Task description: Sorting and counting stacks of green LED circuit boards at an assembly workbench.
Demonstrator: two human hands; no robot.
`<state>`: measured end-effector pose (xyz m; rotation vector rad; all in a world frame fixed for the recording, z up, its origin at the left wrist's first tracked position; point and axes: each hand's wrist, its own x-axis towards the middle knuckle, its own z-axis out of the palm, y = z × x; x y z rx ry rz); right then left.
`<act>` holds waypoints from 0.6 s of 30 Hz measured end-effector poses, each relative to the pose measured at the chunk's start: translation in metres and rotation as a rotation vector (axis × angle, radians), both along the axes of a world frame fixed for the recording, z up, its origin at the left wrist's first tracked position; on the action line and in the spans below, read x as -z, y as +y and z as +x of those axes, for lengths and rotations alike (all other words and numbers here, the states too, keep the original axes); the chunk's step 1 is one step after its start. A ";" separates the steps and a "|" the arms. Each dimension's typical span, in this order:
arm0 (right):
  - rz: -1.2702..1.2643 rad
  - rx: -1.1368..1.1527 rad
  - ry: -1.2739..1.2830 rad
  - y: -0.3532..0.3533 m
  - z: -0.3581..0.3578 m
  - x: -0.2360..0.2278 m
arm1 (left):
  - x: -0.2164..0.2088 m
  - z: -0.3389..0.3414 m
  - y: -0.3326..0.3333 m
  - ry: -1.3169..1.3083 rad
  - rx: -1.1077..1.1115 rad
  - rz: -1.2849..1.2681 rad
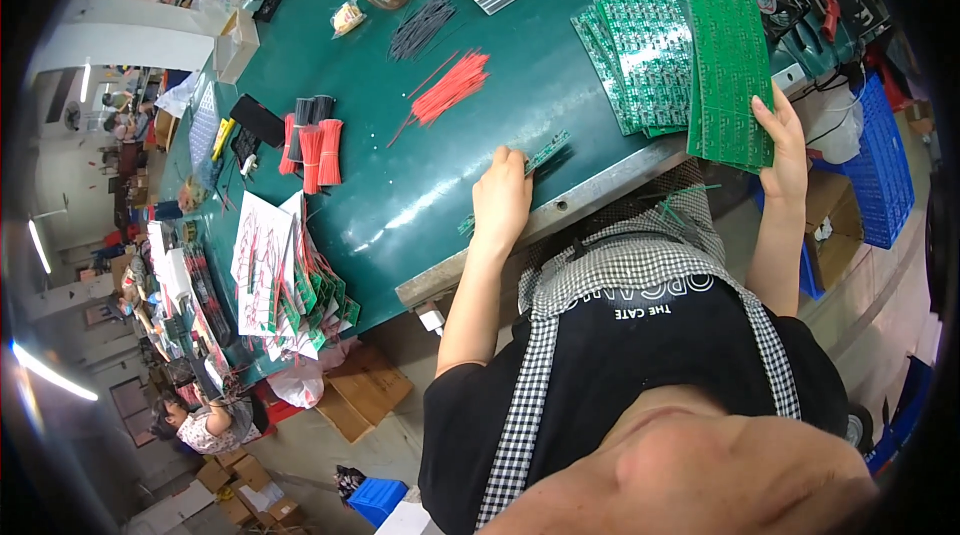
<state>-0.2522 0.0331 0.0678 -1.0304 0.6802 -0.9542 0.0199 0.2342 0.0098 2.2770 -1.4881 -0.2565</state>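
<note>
A: What is held by the right hand (785,142)?
B: A green circuit-board panel (733,65) is pinched at its right edge, thumb on its face, near the stack of circuit-board panels (640,50).
A: How will it handle?
B: Likely light, stiff and a bit slick. It could be cracked if bent, so it is best held by the edges.
A: And the left hand (503,197)?
B: It is laid, back up, over a green circuit-board strip (548,151) by the table's metal edge (620,182). Whether the strip is pinched cannot be told. Both arms are stretched forward, well apart.
</note>
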 end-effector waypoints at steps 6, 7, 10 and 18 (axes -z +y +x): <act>-0.091 0.148 -0.001 -0.003 -0.024 -0.008 | -0.054 0.011 0.062 0.155 0.126 0.391; -0.117 0.124 0.022 -0.001 -0.021 -0.007 | -0.060 0.009 0.078 0.191 0.179 0.479; -0.104 -0.014 0.007 0.007 -0.002 -0.010 | -0.055 0.009 0.103 0.284 0.108 0.117; 0.002 -0.406 -0.082 0.070 0.113 0.028 | -0.048 -0.005 0.002 1.324 -0.194 -0.433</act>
